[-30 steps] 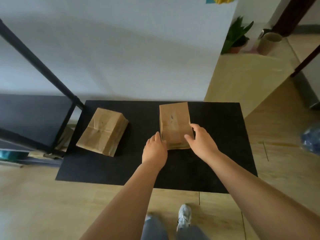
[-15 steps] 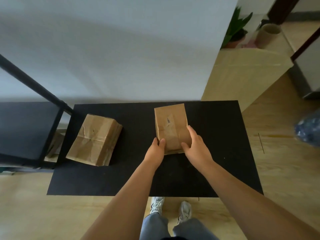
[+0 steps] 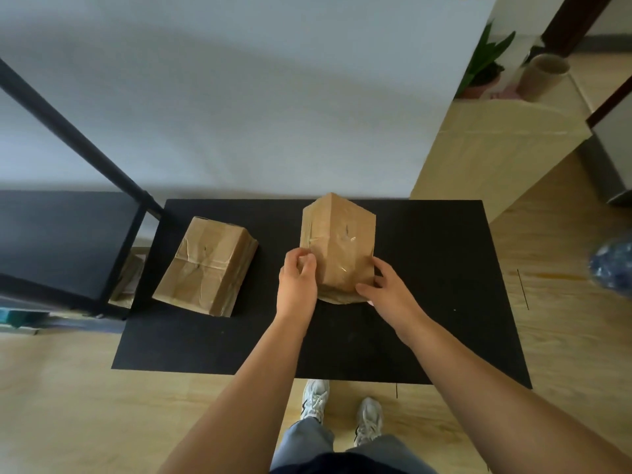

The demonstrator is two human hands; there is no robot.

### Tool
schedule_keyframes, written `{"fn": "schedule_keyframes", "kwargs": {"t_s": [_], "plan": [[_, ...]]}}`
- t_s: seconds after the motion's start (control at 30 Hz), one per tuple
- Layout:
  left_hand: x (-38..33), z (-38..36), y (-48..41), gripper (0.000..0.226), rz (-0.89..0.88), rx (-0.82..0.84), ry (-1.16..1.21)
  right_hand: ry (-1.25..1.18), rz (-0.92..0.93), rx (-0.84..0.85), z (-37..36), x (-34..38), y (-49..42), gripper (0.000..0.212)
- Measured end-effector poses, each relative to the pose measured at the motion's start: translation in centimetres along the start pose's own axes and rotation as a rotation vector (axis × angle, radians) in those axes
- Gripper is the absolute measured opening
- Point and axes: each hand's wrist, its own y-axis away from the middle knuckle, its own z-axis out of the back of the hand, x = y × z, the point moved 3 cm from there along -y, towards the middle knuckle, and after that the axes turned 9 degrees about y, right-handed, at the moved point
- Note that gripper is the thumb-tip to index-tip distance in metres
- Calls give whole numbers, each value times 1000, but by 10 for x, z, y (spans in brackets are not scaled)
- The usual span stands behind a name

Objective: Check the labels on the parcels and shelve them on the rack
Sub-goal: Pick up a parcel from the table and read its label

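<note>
A brown paper parcel (image 3: 342, 244) wrapped in clear tape is tilted up off the black table (image 3: 427, 285), its far end raised. My left hand (image 3: 297, 285) grips its left near edge. My right hand (image 3: 386, 289) holds its right near corner, fingers under the bottom edge. A second, crumpled brown parcel (image 3: 205, 265) lies flat on the table's left part. No label is visible on either parcel. The black rack (image 3: 68, 234) stands to the left of the table.
Another brown parcel (image 3: 128, 278) sits on a lower level of the rack. A light wooden cabinet (image 3: 496, 155) stands at the right rear with a potted plant (image 3: 482, 66) and a cardboard tube (image 3: 543, 77). A blue bag (image 3: 612, 265) lies on the wooden floor at right.
Both hands closed on the middle parcel and tipped it up from lying flat, raising its far end. The left parcel has not moved.
</note>
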Motion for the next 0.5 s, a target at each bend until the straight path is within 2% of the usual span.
{"fn": "schedule_keyframes", "kwargs": {"t_s": [0.1,0.3,0.37,0.5], "plan": [[-4,8,6,33,-72,22,-100,-18,-42,64,-8,-8,1,72],[8,5,26,36,-147,66,-265,120,-104,98,-14,-27,4,63],[11,3,29,38,-151,82,-281,167,-88,52,-12,-26,4,55],[16,1,32,41,-157,141,-313,167,-34,-187,4,-10,8,42]]}}
